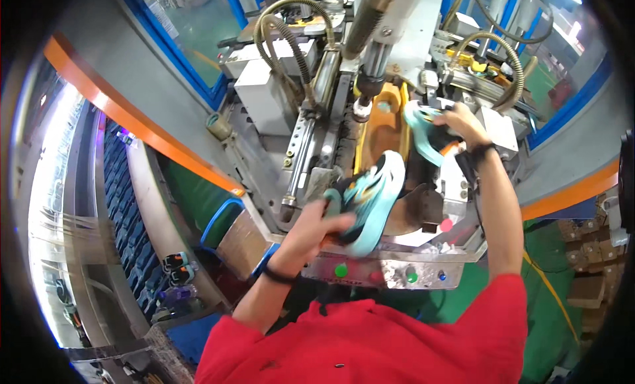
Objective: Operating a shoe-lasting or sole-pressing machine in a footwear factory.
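Observation:
My left hand (305, 234) is closed around a sneaker (380, 207) with a pale teal and white sole and a black upper. It is tilted over the front of the machine, slightly blurred at its near end. Farther right, my right hand (465, 125) grips a second sneaker (421, 134) in the same teal and black, beside the pressing station. Between the two shoes lies a yellow-rimmed mould (360, 149) with an orange-brown pad (386, 131) inside. A dark press rod (372, 70) comes down over its left edge.
Green and blue buttons sit on the front panel (390, 273). White boxes (266, 96) and ribbed hoses (291, 37) flank the station. An orange guard rail (142, 123) curves along the left. More shoes (177, 268) and a plastic bottle (178, 293) are at left; cardboard boxes (587, 288) at right.

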`<control>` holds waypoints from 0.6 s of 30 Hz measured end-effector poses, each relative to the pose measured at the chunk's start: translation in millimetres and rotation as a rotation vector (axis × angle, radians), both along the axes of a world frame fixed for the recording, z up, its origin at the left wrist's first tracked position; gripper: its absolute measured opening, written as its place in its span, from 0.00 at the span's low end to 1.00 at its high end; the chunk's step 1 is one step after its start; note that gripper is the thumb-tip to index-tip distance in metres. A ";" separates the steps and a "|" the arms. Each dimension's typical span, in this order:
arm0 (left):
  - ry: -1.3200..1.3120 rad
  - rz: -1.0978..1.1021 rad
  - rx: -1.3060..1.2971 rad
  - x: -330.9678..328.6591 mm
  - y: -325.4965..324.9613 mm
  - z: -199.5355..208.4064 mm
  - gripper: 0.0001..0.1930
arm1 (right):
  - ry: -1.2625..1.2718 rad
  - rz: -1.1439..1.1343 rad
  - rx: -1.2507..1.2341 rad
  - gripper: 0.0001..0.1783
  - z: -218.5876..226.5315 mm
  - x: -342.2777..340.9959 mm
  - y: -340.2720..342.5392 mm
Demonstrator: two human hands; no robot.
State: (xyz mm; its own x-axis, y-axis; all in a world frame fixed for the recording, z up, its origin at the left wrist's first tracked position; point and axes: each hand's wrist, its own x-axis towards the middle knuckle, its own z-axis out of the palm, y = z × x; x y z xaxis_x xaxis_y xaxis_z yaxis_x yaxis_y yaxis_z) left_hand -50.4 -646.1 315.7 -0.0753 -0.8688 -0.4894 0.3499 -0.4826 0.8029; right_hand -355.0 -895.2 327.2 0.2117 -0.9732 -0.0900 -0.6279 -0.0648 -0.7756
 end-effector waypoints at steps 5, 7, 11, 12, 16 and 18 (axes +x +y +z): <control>-0.329 0.132 0.161 78.6 151.1 35.7 0.24 | 0.366 -0.088 0.124 0.25 -100.1 137.8 -54.4; -0.332 0.400 0.101 78.4 192.4 41.3 0.25 | 0.430 -0.227 -0.007 0.25 -136.9 166.6 -50.8; -0.296 0.790 0.117 76.1 262.1 26.7 0.24 | 0.472 -0.314 -0.085 0.34 -159.9 171.0 -33.1; -0.284 0.898 0.116 71.8 280.2 18.2 0.24 | 0.442 -0.319 -0.056 0.35 -151.5 173.6 -30.7; -0.222 1.118 0.153 41.5 319.6 8.5 0.23 | 0.311 0.143 -0.471 0.32 -111.6 178.8 55.1; -0.274 1.190 0.159 27.1 329.9 -1.7 0.22 | 0.135 0.250 -0.485 0.20 -82.3 196.9 159.6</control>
State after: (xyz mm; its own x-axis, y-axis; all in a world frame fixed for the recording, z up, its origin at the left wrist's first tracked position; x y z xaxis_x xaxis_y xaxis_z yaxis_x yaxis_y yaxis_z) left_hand -23.2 -316.2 314.1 0.8444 -0.2555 -0.4710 0.4678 -0.0771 0.8805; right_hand -158.1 -735.6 244.9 0.4592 -0.8315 0.3127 -0.6392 -0.5537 -0.5338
